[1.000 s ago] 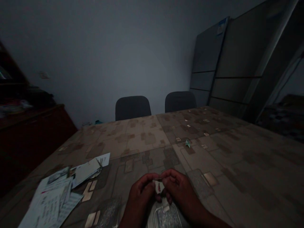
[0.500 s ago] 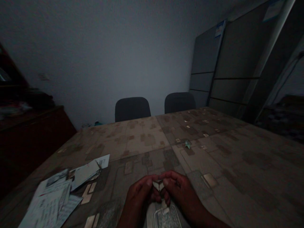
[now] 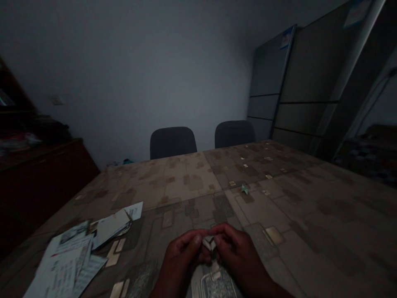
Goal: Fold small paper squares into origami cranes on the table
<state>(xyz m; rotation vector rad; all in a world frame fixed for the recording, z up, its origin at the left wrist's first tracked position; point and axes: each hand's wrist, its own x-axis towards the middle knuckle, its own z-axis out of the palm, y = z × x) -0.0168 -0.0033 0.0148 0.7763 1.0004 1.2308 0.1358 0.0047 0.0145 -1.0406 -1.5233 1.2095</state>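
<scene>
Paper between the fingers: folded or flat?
Folded. The small paper shows angled, creased layers where the left hand and right hand pinch it; its full shape is hidden.

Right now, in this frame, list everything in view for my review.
folded paper: 1, white, pinched between both hands
paper crane: 1, pale green, on the table beyond the hands
loose papers: one pile, mostly white, near left of the table
patterned table: 1, beige and brown, filling the lower view
flat tray: 1, grey, under the hands, near the table edge
office chairs: 2, black, beyond the far table edge
wooden cabinet: 1, dark red-brown, at left
tall panels: 2, grey, against the right wall
left hand: 1, pinching the folded paper
right hand: 1, pinching the folded paper
</scene>
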